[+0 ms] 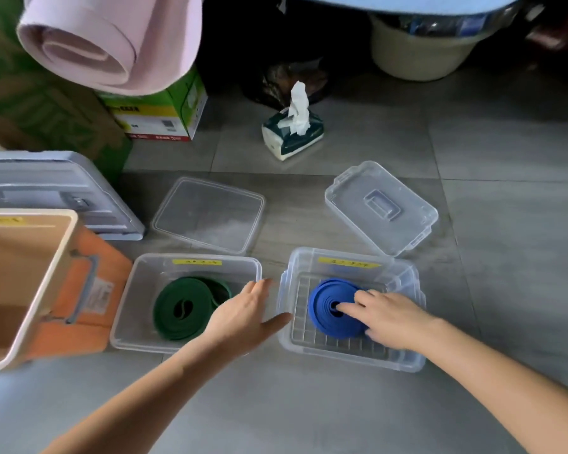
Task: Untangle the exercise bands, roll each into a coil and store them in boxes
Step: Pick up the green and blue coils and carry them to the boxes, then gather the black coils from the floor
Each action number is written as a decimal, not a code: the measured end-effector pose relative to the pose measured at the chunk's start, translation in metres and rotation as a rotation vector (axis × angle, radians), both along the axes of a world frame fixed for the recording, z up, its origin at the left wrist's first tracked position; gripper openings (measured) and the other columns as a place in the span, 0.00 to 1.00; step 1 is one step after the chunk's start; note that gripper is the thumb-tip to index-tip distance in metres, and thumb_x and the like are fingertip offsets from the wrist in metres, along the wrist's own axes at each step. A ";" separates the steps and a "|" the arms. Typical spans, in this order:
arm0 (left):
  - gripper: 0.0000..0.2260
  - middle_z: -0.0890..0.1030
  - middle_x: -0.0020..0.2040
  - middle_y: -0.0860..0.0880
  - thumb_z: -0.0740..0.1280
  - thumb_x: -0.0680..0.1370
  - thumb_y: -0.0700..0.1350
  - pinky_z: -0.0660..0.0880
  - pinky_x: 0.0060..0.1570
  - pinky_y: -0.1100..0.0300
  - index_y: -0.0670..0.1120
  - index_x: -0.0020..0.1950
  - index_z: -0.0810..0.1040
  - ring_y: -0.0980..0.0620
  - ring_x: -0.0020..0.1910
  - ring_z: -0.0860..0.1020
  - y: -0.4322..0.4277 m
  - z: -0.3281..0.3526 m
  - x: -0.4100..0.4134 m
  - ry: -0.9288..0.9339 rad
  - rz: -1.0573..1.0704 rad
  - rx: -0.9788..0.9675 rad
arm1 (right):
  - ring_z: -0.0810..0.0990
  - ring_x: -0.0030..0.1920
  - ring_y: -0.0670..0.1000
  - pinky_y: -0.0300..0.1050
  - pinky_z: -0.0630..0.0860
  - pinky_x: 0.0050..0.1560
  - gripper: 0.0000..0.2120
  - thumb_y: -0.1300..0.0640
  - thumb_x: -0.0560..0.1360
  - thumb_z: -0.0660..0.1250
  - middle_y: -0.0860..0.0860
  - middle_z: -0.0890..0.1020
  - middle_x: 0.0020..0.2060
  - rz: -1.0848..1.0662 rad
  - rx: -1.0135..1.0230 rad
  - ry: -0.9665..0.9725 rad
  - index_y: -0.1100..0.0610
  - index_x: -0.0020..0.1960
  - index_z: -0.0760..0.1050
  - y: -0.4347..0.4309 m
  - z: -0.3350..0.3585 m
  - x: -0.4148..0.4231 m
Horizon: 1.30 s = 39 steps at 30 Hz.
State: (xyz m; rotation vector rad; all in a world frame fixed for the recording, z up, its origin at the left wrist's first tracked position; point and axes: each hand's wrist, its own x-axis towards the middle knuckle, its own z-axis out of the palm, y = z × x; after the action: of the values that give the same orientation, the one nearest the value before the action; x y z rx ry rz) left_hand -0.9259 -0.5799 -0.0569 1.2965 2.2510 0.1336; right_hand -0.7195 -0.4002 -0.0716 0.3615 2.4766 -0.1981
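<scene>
A coiled green band (pixel 181 309) lies inside the left clear box (pixel 138 273). A coiled blue band (pixel 328 306) lies in the right clear box (pixel 348 355), which has a gridded floor. My right hand (pixel 387 317) rests on the blue coil with fingertips pressing on it near its centre. My left hand (pixel 243 316) is flat with fingers apart over the right end of the left box, its thumb reaching toward the left wall of the right box. It holds nothing.
Two clear lids lie on the grey tiled floor behind the boxes, a flat lid (pixel 210 214) and a lid with a handle (pixel 381 204). An orange bin (pixel 79 306) stands at left, a tissue pack (pixel 292 129) farther back, and cartons with a pink rolled mat (pixel 112 37) at top left.
</scene>
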 end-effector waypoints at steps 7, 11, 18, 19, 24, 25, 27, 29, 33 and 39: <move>0.23 0.73 0.62 0.52 0.63 0.75 0.59 0.76 0.49 0.52 0.50 0.66 0.65 0.47 0.52 0.78 0.015 0.113 -0.009 -0.082 0.043 0.004 | 0.73 0.60 0.47 0.42 0.71 0.51 0.27 0.47 0.76 0.59 0.41 0.67 0.63 -0.367 -0.129 0.116 0.41 0.73 0.54 -0.016 0.117 0.022; 0.20 0.76 0.60 0.53 0.64 0.76 0.56 0.75 0.48 0.56 0.50 0.65 0.68 0.50 0.54 0.77 0.010 0.241 0.006 -0.133 0.007 0.021 | 0.77 0.55 0.47 0.42 0.73 0.46 0.20 0.46 0.75 0.62 0.42 0.75 0.57 -0.587 -0.077 0.278 0.44 0.67 0.67 -0.043 0.242 0.023; 0.17 0.80 0.56 0.54 0.65 0.77 0.54 0.75 0.45 0.60 0.51 0.63 0.70 0.51 0.49 0.79 -0.007 0.471 0.049 -0.192 -0.040 0.030 | 0.81 0.41 0.54 0.45 0.74 0.39 0.10 0.53 0.73 0.69 0.49 0.82 0.41 -1.034 -0.145 0.544 0.53 0.53 0.78 -0.099 0.475 0.058; 0.17 0.80 0.56 0.54 0.64 0.77 0.54 0.75 0.45 0.60 0.51 0.64 0.70 0.51 0.49 0.80 -0.010 0.502 0.060 -0.201 -0.069 0.018 | 0.81 0.40 0.54 0.45 0.73 0.39 0.10 0.54 0.72 0.69 0.50 0.82 0.40 -1.082 -0.151 0.569 0.53 0.53 0.79 -0.112 0.505 0.071; 0.19 0.80 0.55 0.52 0.64 0.78 0.53 0.76 0.49 0.56 0.49 0.66 0.70 0.48 0.50 0.80 -0.017 0.626 0.137 -0.230 -0.313 -0.065 | 0.82 0.39 0.53 0.39 0.70 0.38 0.11 0.56 0.71 0.71 0.51 0.83 0.39 -1.329 -0.088 0.589 0.55 0.53 0.79 -0.174 0.626 0.170; 0.19 0.80 0.55 0.52 0.64 0.78 0.53 0.76 0.51 0.56 0.49 0.67 0.69 0.48 0.50 0.80 -0.017 0.641 0.157 -0.239 -0.355 -0.080 | 0.82 0.38 0.53 0.41 0.73 0.39 0.11 0.57 0.71 0.72 0.52 0.84 0.39 -1.392 -0.081 0.603 0.56 0.53 0.79 -0.187 0.639 0.195; 0.18 0.80 0.54 0.54 0.64 0.77 0.53 0.74 0.52 0.57 0.51 0.66 0.69 0.49 0.51 0.79 -0.014 0.660 0.204 -0.272 -0.425 -0.116 | 0.83 0.36 0.53 0.43 0.75 0.38 0.11 0.58 0.70 0.73 0.52 0.84 0.38 -1.513 -0.038 0.636 0.56 0.52 0.80 -0.213 0.656 0.247; 0.17 0.78 0.51 0.58 0.64 0.77 0.54 0.72 0.53 0.61 0.54 0.65 0.69 0.52 0.49 0.78 -0.009 0.666 0.255 -0.305 -0.490 -0.134 | 0.83 0.36 0.52 0.44 0.75 0.37 0.12 0.57 0.70 0.73 0.51 0.84 0.39 -1.645 -0.016 0.604 0.53 0.53 0.79 -0.239 0.663 0.301; 0.16 0.77 0.50 0.59 0.64 0.77 0.55 0.64 0.42 0.70 0.54 0.63 0.70 0.56 0.43 0.74 0.017 0.672 0.371 -0.360 -0.581 -0.114 | 0.81 0.37 0.48 0.45 0.76 0.41 0.12 0.53 0.71 0.71 0.45 0.81 0.38 -1.926 -0.066 0.580 0.51 0.54 0.78 -0.272 0.664 0.413; 0.14 0.77 0.45 0.57 0.66 0.76 0.51 0.65 0.40 0.77 0.53 0.61 0.72 0.61 0.39 0.73 0.065 0.693 0.524 -0.396 -0.645 -0.096 | 0.77 0.34 0.46 0.45 0.75 0.38 0.11 0.53 0.72 0.70 0.43 0.79 0.37 -1.971 0.043 0.683 0.51 0.54 0.77 -0.232 0.696 0.561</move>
State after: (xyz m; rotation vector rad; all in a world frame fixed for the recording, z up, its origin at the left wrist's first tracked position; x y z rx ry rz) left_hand -0.4017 -0.5151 0.6356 1.6989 1.4199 0.0394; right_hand -0.1587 -0.6322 0.6239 2.8993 1.5923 -1.1083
